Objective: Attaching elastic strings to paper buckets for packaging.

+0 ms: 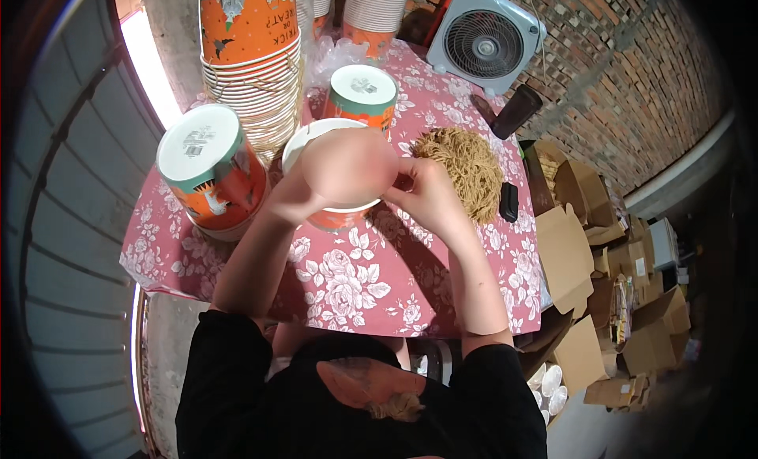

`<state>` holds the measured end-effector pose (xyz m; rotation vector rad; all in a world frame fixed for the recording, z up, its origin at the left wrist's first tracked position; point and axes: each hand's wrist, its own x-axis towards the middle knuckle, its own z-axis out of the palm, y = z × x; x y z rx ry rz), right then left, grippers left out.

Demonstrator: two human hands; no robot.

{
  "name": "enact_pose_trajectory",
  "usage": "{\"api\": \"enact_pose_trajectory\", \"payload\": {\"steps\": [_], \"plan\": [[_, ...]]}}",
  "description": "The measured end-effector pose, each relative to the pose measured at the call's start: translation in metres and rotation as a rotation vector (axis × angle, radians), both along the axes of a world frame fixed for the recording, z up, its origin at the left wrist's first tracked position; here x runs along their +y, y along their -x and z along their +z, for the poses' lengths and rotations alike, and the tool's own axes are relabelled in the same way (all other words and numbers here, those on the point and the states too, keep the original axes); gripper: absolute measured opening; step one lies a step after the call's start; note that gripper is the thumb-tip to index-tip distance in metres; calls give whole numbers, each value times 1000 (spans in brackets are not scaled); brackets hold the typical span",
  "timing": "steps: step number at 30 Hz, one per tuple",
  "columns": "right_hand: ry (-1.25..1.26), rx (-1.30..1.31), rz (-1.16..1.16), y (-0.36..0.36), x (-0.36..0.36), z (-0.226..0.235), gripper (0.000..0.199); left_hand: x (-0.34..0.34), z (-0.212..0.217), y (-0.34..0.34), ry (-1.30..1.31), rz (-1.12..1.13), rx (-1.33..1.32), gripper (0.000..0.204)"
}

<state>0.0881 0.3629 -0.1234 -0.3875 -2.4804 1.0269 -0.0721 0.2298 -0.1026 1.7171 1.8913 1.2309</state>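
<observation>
**Both hands meet over the orange bucket (pixel 335 220)**

A counter (pixel 489 305) with a pink floral cover carries everything, the orange bucket standing near its middle, apparently open side up. Behind and left of that bucket rises a tall bucket stack (pixel 251 88); farther behind and to its right sits a grey fan (pixel 484 44). One upturned bucket (pixel 197 143) stands to its left, and a second upturned bucket (pixel 362 88) just behind it. To its right lies a heap of tan cords (pixel 462 171), with a dark cylinder (pixel 517 111) beyond.

The left hand (pixel 335 171) is over the bucket's mouth, too blurred to tell whether it is spread or gripping. The right hand (pixel 426 190), at the bucket's right edge, has bent fingers and thumb drawn close together; what lies between them, if anything, I cannot tell. Smallest is a black case (pixel 509 202), right of the bucket, past the cords.

The step in hand looks like close two-handed work at the bucket's mouth; the next move calls for steady fingers and an unmoving bucket.
</observation>
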Motion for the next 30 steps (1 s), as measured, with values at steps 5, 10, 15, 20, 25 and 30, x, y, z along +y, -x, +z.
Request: {"api": "enact_pose_trajectory", "payload": {"steps": [5,10,15,20,25,30], "plan": [[109,-110,56,-8,14,3,8,-7,31,7,-449,-383,-869,83],[17,-110,63,-13,9,17,9,-11,32,22,-680,-494,-1196,78],[-107,-99,68,-24,9,28,12,0,12,33,-794,-711,-1286,26],[-213,-119,18,-33,16,29,13,-4,17,27,-799,-710,-1367,26],[-296,-184,19,-41,15,37,15,-7,20,24,-804,-716,-1381,27],[-289,-303,24,-49,17,42,15,-5,10,30,-826,-927,-1623,30]]}}
